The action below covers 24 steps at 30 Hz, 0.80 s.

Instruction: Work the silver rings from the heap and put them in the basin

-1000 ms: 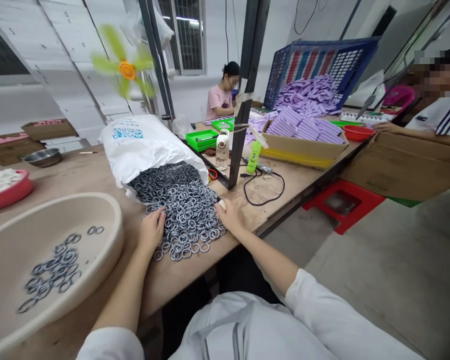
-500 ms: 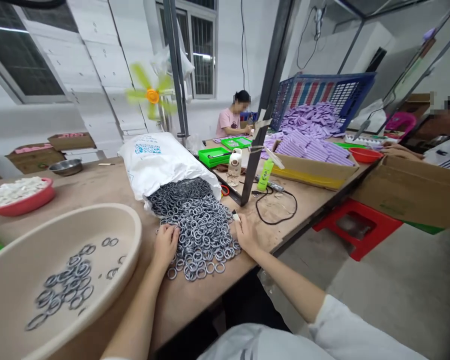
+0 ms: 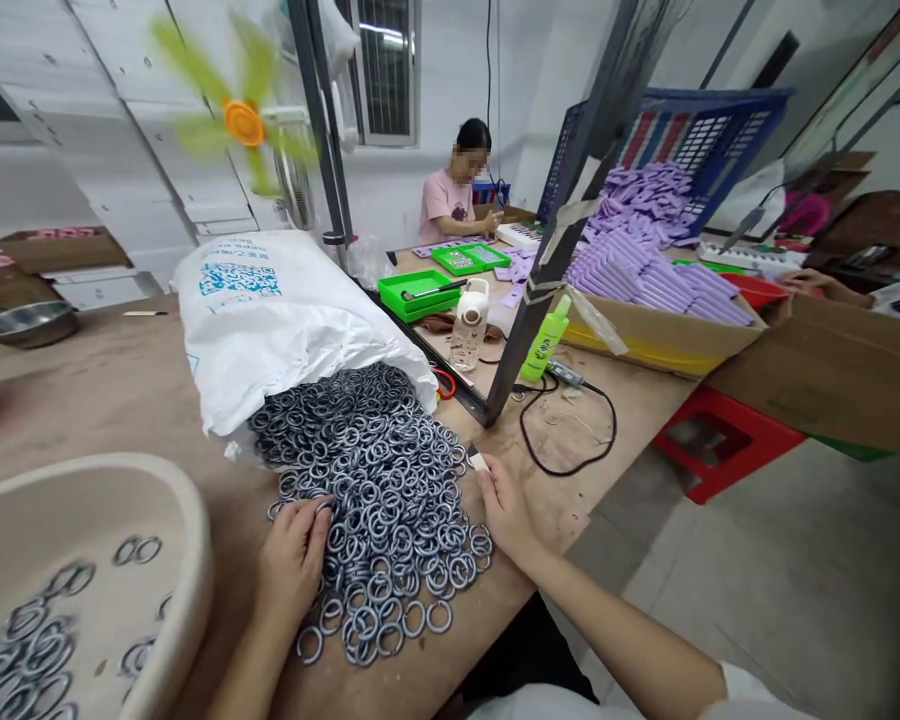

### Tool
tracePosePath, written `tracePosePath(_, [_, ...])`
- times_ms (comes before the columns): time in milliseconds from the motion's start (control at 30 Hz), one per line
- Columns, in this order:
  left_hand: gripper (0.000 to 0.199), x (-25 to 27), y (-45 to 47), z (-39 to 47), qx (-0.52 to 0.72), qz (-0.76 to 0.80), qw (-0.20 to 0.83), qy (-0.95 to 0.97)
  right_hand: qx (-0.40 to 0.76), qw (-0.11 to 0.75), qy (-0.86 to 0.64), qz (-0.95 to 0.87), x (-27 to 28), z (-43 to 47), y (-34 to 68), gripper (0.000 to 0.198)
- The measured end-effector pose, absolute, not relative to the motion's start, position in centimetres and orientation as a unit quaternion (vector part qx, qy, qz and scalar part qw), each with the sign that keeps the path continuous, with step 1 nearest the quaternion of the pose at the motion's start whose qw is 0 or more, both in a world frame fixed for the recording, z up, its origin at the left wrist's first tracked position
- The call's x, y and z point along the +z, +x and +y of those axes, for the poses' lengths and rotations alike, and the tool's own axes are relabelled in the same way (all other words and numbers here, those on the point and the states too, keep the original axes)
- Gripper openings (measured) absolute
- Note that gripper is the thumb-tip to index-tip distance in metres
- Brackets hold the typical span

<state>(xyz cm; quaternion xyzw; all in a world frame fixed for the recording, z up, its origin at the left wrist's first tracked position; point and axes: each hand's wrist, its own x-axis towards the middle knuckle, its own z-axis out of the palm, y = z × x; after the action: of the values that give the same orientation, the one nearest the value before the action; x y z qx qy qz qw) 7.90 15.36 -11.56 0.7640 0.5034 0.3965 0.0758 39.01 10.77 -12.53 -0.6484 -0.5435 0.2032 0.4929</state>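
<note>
A heap of grey rings (image 3: 390, 500) spills from the mouth of a white woven sack (image 3: 292, 310) onto the brown tabletop. At the heap's left edge is my left hand (image 3: 296, 545), its fingers curled together with a grey ring (image 3: 325, 503) at the tips, partly hidden. My right hand (image 3: 506, 505), against the heap's right side, pinches a small flat white piece with a dark tip (image 3: 478, 460). Left of my left hand stands a large beige basin (image 3: 191, 540) with more rings lying loose inside.
A dark metal post (image 3: 547, 260) rises from the table beyond my right hand. Near it are a green bottle (image 3: 546, 340), a clear bottle (image 3: 469, 330) and a black cable (image 3: 611, 430). A co-worker (image 3: 457, 190) sits behind. Purple pieces fill a carton (image 3: 645, 335).
The view has shifted and moved closer, so the heap and sack look larger and the basin sits further left. Both hands stay at the heap's sides, the right still pinching the white piece.
</note>
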Motion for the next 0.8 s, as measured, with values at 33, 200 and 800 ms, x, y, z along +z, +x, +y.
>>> tracePosePath(33, [0.029, -11.6, 7.8, 15.3, 0.398, 0.5, 0.075, 0.766, 0.2, 0.501, -0.651, -0.535, -12.6, 10.6, 39.0, 0.033])
tracePosePath(200, [0.027, -11.4, 7.6, 15.0, 0.408, 0.49, 0.046, 0.769, 0.203, 0.489, -0.66, -0.533, -12.8, 10.5, 38.9, 0.032])
tracePosePath(800, [0.036, -10.0, 7.6, 15.7, 0.439, 0.53, -0.026, 0.725, 0.144, 0.463, -0.706, -0.516, -11.8, 11.5, 39.0, 0.031])
